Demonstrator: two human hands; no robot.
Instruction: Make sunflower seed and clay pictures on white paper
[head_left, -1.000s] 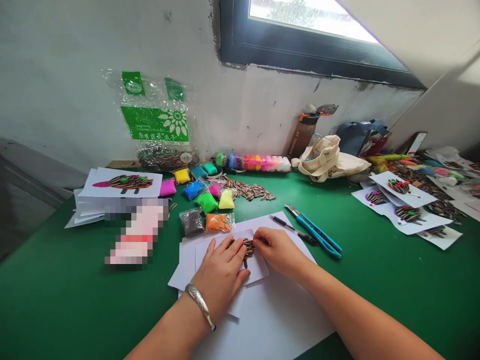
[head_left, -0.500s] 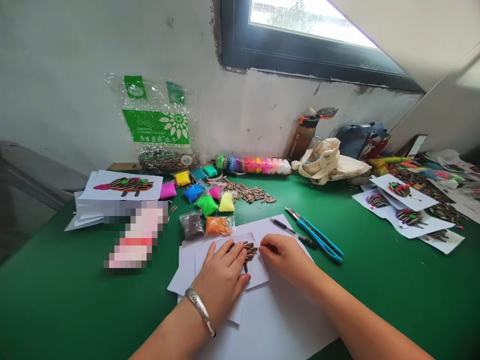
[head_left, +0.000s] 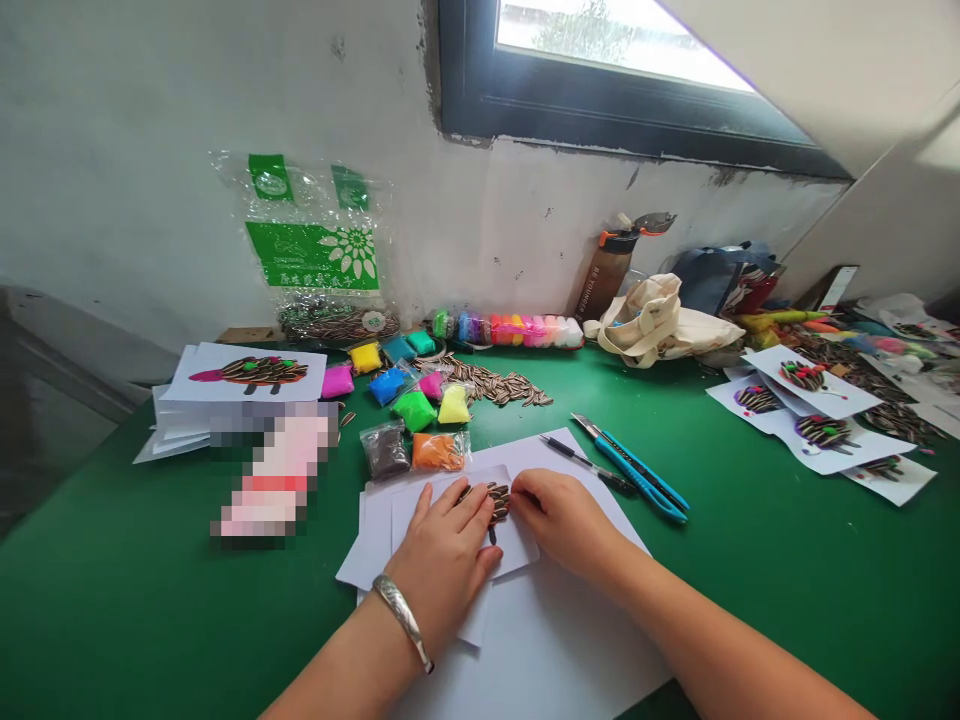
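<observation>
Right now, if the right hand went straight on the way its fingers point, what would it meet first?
Most likely the seed-covered shape, directly ahead of the right hand and partly covered by the left hand. Whether the right hand already touches the shape is hard to tell.

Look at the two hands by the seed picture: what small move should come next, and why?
Probably a gentle press with the right hand at the right edge of the seeds: its fingertips are pinched there, while the left hand lies spread over the card, likely steadying it.
</observation>
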